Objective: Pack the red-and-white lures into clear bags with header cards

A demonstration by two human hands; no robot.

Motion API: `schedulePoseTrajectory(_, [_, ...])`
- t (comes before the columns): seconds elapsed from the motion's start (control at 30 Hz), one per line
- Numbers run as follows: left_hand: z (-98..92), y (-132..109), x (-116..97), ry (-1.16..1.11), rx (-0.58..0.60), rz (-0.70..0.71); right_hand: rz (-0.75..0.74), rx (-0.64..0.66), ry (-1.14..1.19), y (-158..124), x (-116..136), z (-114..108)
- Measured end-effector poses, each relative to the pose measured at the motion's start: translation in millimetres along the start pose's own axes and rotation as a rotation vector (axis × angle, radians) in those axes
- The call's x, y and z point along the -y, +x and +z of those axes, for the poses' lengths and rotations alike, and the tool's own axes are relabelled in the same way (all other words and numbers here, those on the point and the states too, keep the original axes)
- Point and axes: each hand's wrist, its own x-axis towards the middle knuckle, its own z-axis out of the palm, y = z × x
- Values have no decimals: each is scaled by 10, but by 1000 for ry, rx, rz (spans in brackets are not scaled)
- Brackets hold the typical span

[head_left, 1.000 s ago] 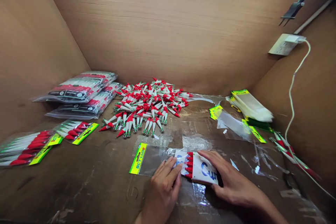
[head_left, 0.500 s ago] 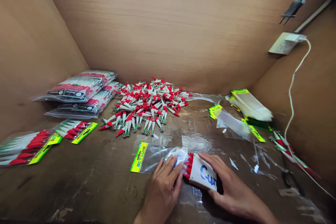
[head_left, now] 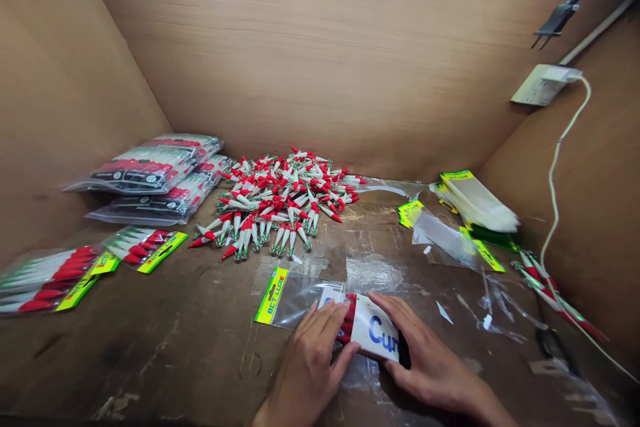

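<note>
My right hand (head_left: 419,353) grips a white box-like holder (head_left: 376,328) with blue handwriting, fingers on its far edge and thumb at the near one. Red tips of several squid jigs (head_left: 351,315) show at the holder's left. My left hand (head_left: 315,350) is closed over the mouth of a clear plastic bag (head_left: 296,297), its fingers across the bag and its thumb by the holder's near edge. A white piece with blue marks lies partly under the left fingers. The bag's yellow BCT LURE header (head_left: 271,295) points left, flat on the table.
A heap of red and white squid jigs (head_left: 285,197) lies at the back. Filled packs (head_left: 145,173) are stacked at left, with smaller filled bags (head_left: 47,277) in front. Flat bags (head_left: 475,197), loose jigs (head_left: 555,293), scissors (head_left: 555,347) and a white cable (head_left: 553,180) are at right.
The lettered holder and my right hand have shifted left, and the jig tips sit further under my left hand. The bag's header has moved slightly right and tilted.
</note>
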Motion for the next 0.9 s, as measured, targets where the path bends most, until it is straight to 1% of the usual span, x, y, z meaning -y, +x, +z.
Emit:
schedulePoseTrajectory(0.17, [31,-10,6,-54,-47,-30,-16,3,-29,-31,-27,-1])
schedulePoseTrajectory(0.3, [17,0,-6,-73,-103,-52,17,18,-56,-123,-87,-29])
schedulePoseTrajectory(0.5, [-70,43,-70,-80,-35,-88,92,-47,-83,-359,-224,-142])
schedulePoseTrajectory(0.63, [-74,52,-74,-66,-20,-83,152,-68,-106,-481,-284,-210])
schedulePoseTrajectory(0.73, [-64,49,-65,-60,-23,-81,164,-64,-102,-509,-271,-215])
schedulePoseTrajectory(0.9, [-62,33,-71,-65,-29,-70,126,-66,-94,-445,-188,-160])
